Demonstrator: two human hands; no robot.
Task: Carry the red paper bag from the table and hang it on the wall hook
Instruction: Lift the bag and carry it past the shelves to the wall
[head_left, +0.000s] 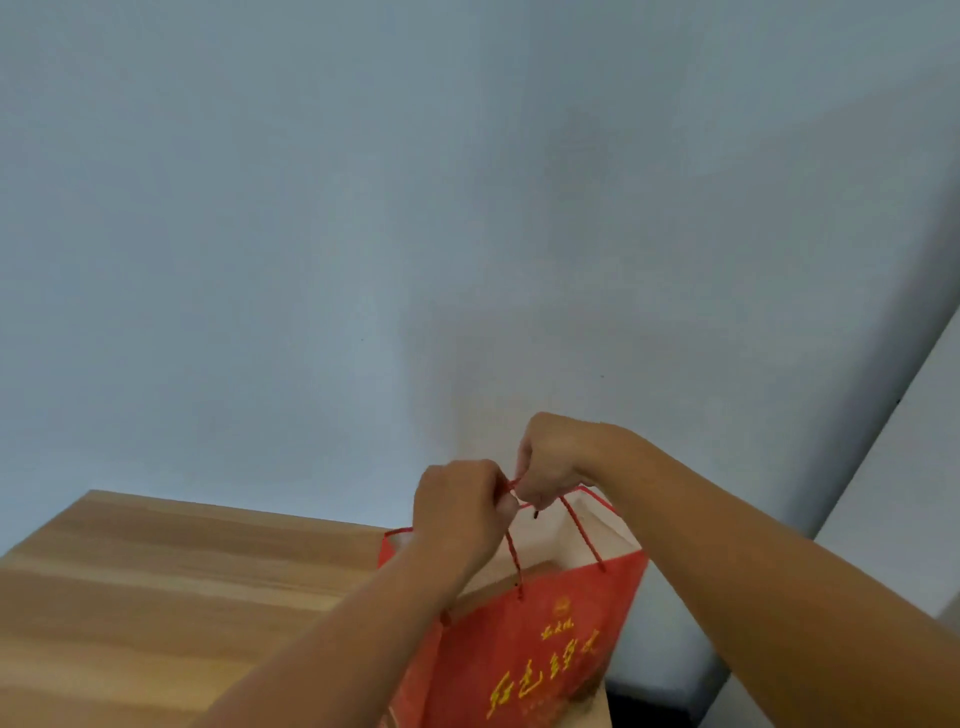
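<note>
The left hand (460, 506) and the right hand (553, 457) are each pinched shut on the twisted red cord handles (579, 527), nearly touching. Below them hangs the red paper bag with yellow lettering (540, 649), mouth open, at the far right corner of the light wooden table (156, 587), before a plain pale wall (363, 234).

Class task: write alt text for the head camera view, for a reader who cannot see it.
Two bare hands, the left hand and right hand, grip the red cord handles of an open red paper bag with yellow lettering, at the right end of a wooden table. Behind is a plain pale wall; no hook is visible.
</note>
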